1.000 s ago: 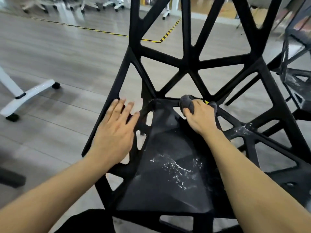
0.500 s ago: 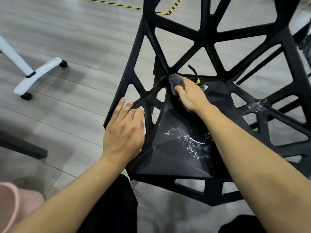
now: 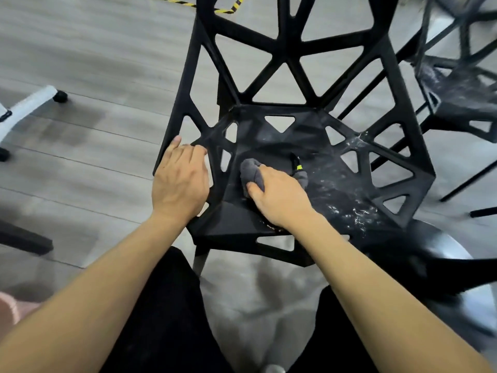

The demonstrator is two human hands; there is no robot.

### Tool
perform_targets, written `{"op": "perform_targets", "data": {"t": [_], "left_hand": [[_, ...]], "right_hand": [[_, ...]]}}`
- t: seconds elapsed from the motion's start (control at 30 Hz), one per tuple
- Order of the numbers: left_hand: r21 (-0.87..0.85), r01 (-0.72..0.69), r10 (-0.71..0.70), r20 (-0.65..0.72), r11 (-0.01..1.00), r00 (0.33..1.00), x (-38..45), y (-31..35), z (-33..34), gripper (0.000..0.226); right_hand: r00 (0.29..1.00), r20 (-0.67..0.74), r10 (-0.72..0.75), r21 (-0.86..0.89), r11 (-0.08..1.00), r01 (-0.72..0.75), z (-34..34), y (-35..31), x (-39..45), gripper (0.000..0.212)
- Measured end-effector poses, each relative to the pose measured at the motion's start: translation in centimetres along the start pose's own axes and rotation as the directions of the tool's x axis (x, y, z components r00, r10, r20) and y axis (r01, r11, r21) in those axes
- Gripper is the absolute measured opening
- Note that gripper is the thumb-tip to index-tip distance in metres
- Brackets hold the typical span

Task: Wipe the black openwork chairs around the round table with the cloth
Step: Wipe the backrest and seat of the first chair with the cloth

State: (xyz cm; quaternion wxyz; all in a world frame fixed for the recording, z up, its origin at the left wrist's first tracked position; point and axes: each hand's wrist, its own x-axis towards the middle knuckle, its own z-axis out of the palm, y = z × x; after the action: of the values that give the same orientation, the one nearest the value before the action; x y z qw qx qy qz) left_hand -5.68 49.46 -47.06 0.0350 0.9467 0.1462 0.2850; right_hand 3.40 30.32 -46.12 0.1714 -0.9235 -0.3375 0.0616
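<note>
A black openwork chair (image 3: 271, 57) stands right in front of me, its seat facing up. White dust and streaks cover the right half of the seat. My right hand (image 3: 279, 197) grips a bunched grey cloth (image 3: 251, 173) and presses it on the seat's left middle. A black and yellow tag of the cloth sticks out beyond my knuckles. My left hand (image 3: 178, 181) lies with fingers spread on the chair's left side frame.
A second black openwork chair (image 3: 462, 98), also dusty, stands at the right. The dark edge of the round table (image 3: 430, 254) shows at lower right. A white wheeled leg (image 3: 29, 106) sits on the grey wood floor at left. Yellow-black tape runs along the top.
My right hand has drawn the cloth from the back corner of the seat toward me, to the seat's left middle. My left hand stays on the left frame. My view has tilted down.
</note>
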Motion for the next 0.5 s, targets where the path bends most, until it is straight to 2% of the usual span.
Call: {"op": "perform_targets", "data": {"t": [0.13, 0.2, 0.27, 0.37, 0.43, 0.5], "left_hand": [[0.015, -0.013, 0.013, 0.009, 1.0, 1.0, 0.1, 0.2, -0.1, 0.032], [0.009, -0.017, 0.017, 0.005, 1.0, 1.0, 0.0, 0.4, 0.0, 0.031], [-0.012, -0.018, 0.018, -0.009, 1.0, 1.0, 0.0, 0.4, 0.1, 0.03], [-0.065, -0.002, 0.0, -0.041, 0.998, 0.999, -0.1, 0.3, 0.2, 0.029], [-0.138, 0.021, -0.031, -0.068, 0.99, 0.997, -0.2, 0.4, -0.1, 0.027], [-0.208, 0.074, -0.092, -0.079, 0.975, 0.993, -0.3, 0.6, -0.6, 0.027]], "right_hand": [[0.935, -0.138, 0.326, -0.12, 0.932, -0.342, -3.8, 8.9, -0.8, 0.035], [0.917, -0.175, 0.359, -0.129, 0.915, -0.383, -4.3, 10.2, -0.8, 0.035], [0.933, -0.193, 0.303, -0.136, 0.934, -0.332, -3.3, 8.0, -0.7, 0.034], [0.981, -0.16, 0.106, -0.122, 0.984, -0.126, 0.0, 0.8, -0.9, 0.034], [0.984, -0.176, 0.002, -0.13, 0.991, -0.025, 2.4, -3.9, -1.4, 0.042], [0.976, -0.218, -0.012, -0.085, 0.996, -0.006, 3.8, -7.0, -2.1, 0.052]]}}
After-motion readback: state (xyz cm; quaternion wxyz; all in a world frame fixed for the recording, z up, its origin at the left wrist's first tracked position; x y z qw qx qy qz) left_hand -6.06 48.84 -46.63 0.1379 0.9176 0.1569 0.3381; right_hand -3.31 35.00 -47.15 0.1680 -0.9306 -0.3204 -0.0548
